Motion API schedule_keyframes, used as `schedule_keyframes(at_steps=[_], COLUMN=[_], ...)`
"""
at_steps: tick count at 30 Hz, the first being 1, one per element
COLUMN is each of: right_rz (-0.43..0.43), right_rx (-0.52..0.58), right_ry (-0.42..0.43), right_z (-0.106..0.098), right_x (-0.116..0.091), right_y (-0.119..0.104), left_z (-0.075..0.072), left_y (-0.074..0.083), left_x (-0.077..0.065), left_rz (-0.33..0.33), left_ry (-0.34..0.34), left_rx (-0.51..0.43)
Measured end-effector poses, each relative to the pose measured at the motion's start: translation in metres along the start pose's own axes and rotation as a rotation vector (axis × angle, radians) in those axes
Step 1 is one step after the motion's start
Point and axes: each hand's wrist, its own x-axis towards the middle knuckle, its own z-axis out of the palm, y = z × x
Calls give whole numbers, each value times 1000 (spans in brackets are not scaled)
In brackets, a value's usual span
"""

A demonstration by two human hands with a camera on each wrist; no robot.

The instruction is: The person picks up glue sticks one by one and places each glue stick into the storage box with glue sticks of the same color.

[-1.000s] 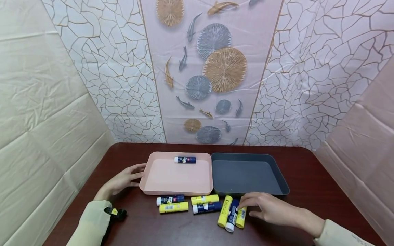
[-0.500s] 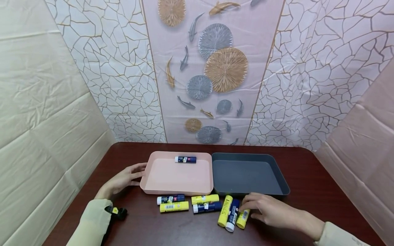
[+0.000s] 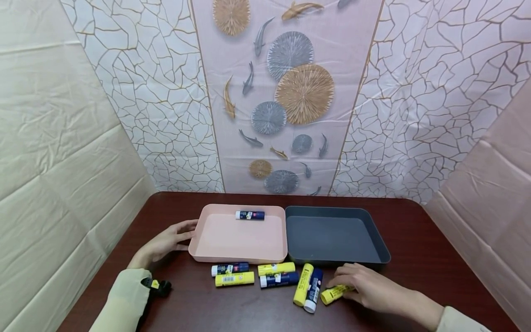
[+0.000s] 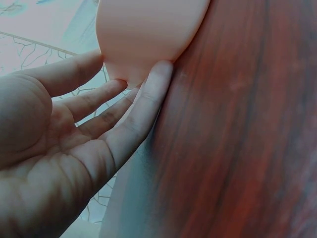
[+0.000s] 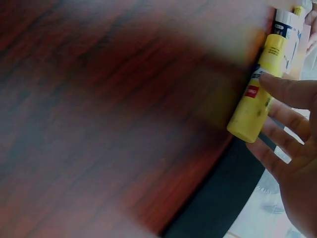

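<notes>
My right hand (image 3: 371, 287) pinches a yellow glue stick (image 3: 333, 293) between thumb and fingers, just in front of the dark grey tray (image 3: 338, 237). The right wrist view shows this glue stick's red label patch, with the thumb on one side and the fingers behind. To its left lie a dark blue glue stick (image 3: 314, 288) with a white cap and another yellow glue stick (image 3: 303, 283). My left hand (image 3: 163, 243) touches the left wall of the pink tray (image 3: 240, 242) with extended fingertips, as the left wrist view confirms. Inside that tray, at the back, lies one blue glue stick (image 3: 250, 215).
In front of the pink tray, two pairs lie crosswise: a blue glue stick (image 3: 230, 269) with a yellow glue stick (image 3: 234, 279), and a yellow glue stick (image 3: 276, 268) with a blue glue stick (image 3: 280, 279). The trays stand side by side on the dark red table (image 3: 207, 313).
My right hand has drawn the rightmost yellow glue stick away from its blue neighbour, to the right, and turned it to a flatter angle. The left hand stays at the pink tray.
</notes>
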Motion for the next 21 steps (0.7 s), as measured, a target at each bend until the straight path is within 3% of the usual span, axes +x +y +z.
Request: schedule_keyframes(at_steps=[5, 21], right_rz=[5, 61], right_rx=[50, 65], right_ry=[17, -16], right_z=[3, 0], right_x=[-6, -10], right_y=[3, 8], left_z=[0, -2], left_y=[0, -1], left_x=[0, -1], left_rz=[-1, 25], left_ry=[-4, -37], left_rx=[1, 4])
